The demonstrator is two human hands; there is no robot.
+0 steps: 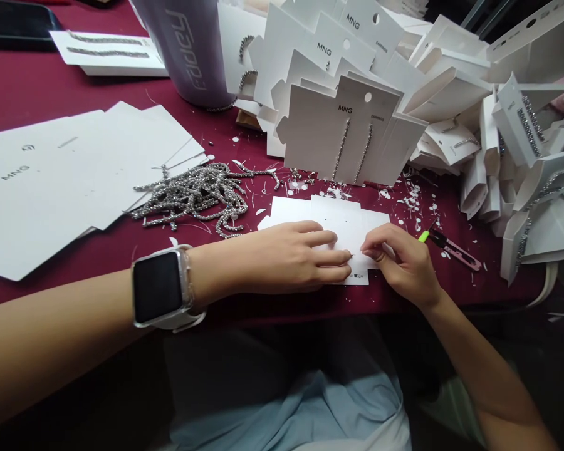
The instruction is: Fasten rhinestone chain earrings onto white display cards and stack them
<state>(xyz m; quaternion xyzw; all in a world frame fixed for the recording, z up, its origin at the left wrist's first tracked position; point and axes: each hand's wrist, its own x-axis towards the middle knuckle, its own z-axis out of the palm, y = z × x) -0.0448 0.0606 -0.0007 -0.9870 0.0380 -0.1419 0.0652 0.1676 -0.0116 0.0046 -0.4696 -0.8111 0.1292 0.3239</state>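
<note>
Card, white, unfolded, lying flat at the middle of the near edge of the maroon-covered table. Left hand, with a watch at the wrist, palm down across the card, fingers slightly spread. Right hand at the card's right side, thumb and forefinger pinched together; impossible to tell what, if anything, is between them. To the left of the card, toward the middle of the table, tangled heap of silvery chains; beyond, at the left edge, overlapping white sheets. Behind the card, upright cards printed MNG, the front one bearing two sparkling strands. At the far edge, purple cup. Near the right corner, pink-handled cutter beside white scraps, and jumbled folded cards.
</note>
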